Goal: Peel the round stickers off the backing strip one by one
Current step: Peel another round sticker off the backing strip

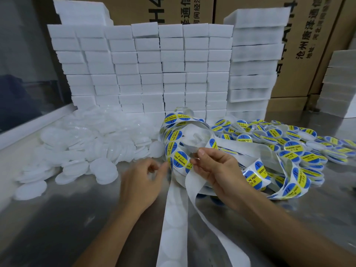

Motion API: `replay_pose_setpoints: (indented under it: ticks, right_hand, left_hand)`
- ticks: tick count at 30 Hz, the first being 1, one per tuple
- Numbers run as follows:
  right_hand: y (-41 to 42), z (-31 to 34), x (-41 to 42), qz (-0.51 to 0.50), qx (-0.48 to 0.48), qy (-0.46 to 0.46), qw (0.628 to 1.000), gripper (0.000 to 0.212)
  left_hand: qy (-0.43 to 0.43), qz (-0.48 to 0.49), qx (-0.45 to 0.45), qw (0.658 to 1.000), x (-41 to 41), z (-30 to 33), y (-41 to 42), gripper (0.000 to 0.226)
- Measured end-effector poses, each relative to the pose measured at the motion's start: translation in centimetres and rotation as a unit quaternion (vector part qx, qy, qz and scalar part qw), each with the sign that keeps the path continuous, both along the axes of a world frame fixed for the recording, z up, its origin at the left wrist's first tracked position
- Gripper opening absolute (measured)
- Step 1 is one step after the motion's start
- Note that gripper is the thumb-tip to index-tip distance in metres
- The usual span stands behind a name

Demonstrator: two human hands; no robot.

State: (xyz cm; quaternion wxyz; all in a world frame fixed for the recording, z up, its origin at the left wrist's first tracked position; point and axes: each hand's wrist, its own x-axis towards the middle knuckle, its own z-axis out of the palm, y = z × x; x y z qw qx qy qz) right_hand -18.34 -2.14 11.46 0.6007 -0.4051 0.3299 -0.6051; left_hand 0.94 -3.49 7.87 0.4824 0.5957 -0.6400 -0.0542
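Now the right hand pinches the limp backing strip; the left hand is loosely curled, holding nothing. Thin sticker: lift its edge.

Steel table, plain white discs, stickered discs, foam stacks, backing strip

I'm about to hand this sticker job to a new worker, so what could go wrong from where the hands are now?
1. The backing strip loops and twists around the right hand; pulling may tangle or crease it.
2. The left hand reaches for a sticker on a curved stretch, so it might fold onto itself.
3. The spent strip trails off the table edge and could snag.
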Motion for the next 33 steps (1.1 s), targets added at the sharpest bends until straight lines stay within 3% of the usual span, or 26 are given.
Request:
replay_pose_setpoints:
  ticks: [2, 6, 10, 19, 24, 27, 30, 33]
  right_hand:
    - [0.0, -0.2, 0.2, -0.006, 0.012, 0.006, 1.0, 0.019]
    - [0.1, -0.2, 0.2, 0.004, 0.016, 0.032, 0.999, 0.021]
    - [0.0, -0.4, 0.1, -0.001, 0.012, 0.031, 0.999, 0.007]
    - [-0.3, -0.5, -0.4, 0.009, 0.01, 0.029, 0.999, 0.024]
    - [-0.6, -0.6, -0.6, 0.014, 0.015, 0.038, 0.999, 0.018]
    - [-0.8, -0.6, -0.8, 0.015, 0.029, 0.05, 0.998, 0.015]
    - [-0.8, -0.6, -0.8, 0.015, 0.02, 0.045, 0.999, 0.029]
    - [-0.8, -0.7, -0.8, 0.012, 0.006, 0.041, 0.999, 0.032]
  left_hand:
    - [-0.124, 0.152, 0.008, 0.981, 1.4, 0.1, -0.3, 0.019]
    - [-0.208, 0.27, 0.209, 0.917, 4.1, 0.1, -0.3, 0.052]
    - [-0.195, 0.258, 0.25, 0.913, 4.2, 0.0, -0.2, 0.043]
    - [-0.2, 0.241, 0.191, 0.93, 3.2, 0.5, -0.1, 0.014]
    - [-0.219, 0.167, 0.19, 0.942, 2.1, 0.3, -0.4, 0.011]
    - [-0.177, 0.128, 0.15, 0.964, 1.6, 0.1, -0.5, 0.006]
    - [-0.032, 0.031, 0.065, 0.997, 0.9, 0.2, -0.8, 0.012]
    - [0.078, -0.016, 0.012, 0.997, 0.2, 0.5, -0.6, 0.02]
